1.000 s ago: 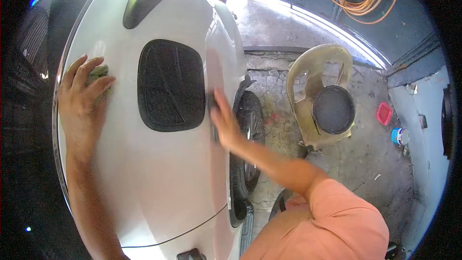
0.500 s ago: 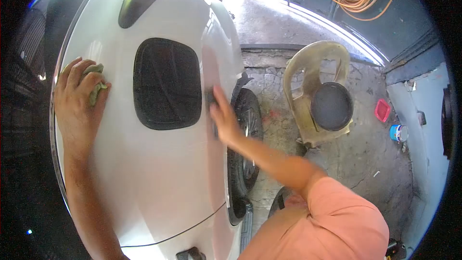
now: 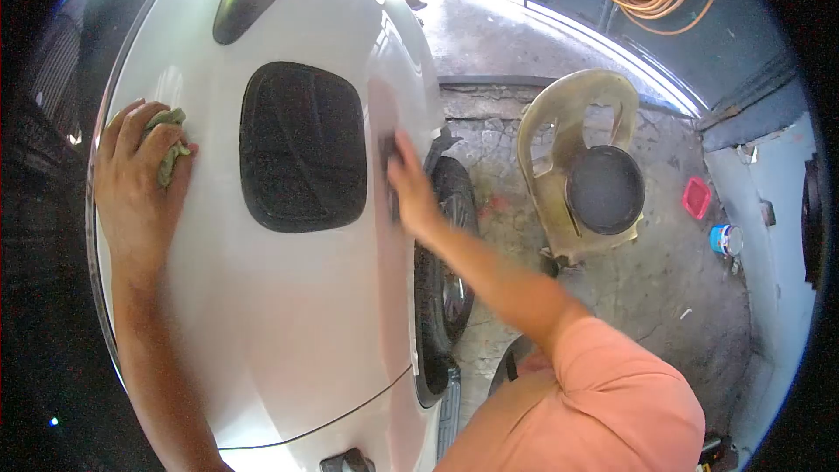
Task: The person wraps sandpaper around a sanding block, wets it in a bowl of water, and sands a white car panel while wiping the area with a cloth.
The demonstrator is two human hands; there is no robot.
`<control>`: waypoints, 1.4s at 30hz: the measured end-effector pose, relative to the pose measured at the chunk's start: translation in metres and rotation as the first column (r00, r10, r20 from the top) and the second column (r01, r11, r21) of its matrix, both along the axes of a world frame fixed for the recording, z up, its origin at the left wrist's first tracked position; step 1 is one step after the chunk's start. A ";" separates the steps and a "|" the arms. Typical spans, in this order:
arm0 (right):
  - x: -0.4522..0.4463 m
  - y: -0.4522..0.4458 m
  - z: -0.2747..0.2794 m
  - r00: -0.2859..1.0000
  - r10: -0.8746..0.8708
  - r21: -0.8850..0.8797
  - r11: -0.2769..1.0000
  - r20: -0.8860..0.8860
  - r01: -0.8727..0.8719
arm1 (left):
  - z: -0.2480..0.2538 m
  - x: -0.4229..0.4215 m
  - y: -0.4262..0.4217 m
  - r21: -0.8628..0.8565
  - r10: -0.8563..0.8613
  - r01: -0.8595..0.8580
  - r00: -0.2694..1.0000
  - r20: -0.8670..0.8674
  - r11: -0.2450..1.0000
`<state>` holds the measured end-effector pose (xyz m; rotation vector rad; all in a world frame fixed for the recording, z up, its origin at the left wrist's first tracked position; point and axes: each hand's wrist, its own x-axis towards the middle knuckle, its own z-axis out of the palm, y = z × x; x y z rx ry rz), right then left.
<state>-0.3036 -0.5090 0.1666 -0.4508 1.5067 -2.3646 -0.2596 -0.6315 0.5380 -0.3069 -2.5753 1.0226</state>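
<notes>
The white side panel of a car (image 3: 271, 315) fills the middle, with a black rounded-square cover (image 3: 304, 149) set on it. To the left of that cover, my left hand (image 3: 135, 179) rests on the panel near its edge, fingers curled around a crumpled green cloth (image 3: 169, 142). My right hand (image 3: 414, 192) is smeared by motion at the body crease above the rear wheel (image 3: 456, 249). Under its fingers a dark flat block (image 3: 391, 170) lies against the panel, where the paint looks dull and pinkish. The block's exact kind is blurred.
On the cracked concrete floor at right stands a worn plastic chair (image 3: 546, 149) with a round black pan-like object (image 3: 605, 190) on its seat. A pink dish (image 3: 696, 198) and a blue can (image 3: 725, 239) sit by the wall. An orange hose (image 3: 651, 0) hangs coiled at upper right.
My right hand has moved slightly up and right along the crease with the dark block. My left hand stays on the panel with the cloth. The view has shifted a little.
</notes>
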 end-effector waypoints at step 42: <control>0.078 0.024 -0.016 0.998 0.006 0.073 0.997 -0.060 -0.002 | 0.002 0.001 -0.001 0.046 -0.032 0.031 0.999 0.020 0.998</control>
